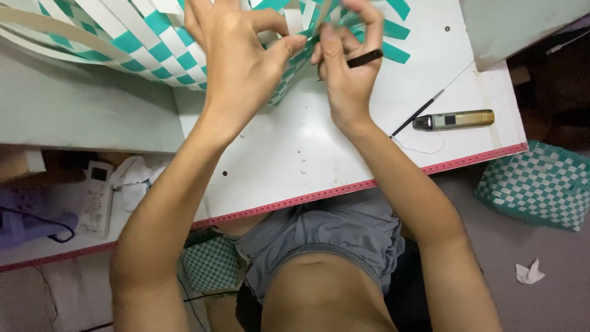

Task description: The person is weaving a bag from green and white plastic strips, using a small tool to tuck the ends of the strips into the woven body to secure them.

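A partly woven piece of teal and white strips [141, 43] lies on the white table [295, 154], spreading to the upper left. My left hand [236, 58] pinches strips at the weave's lower edge with thumb and fingers. Close beside it, my right hand [347, 61] grips a thin black stick [364, 59] while its fingertips also press on the strips. Both hands meet at the same spot of the weave, where loose strip ends stick up.
A long thin black tool [416, 114] and a small gold and grey device [453, 119] lie at the table's right. A woven teal and white basket [536, 184] sits on the floor at right. A remote control [95, 198] rests on a lower shelf at left.
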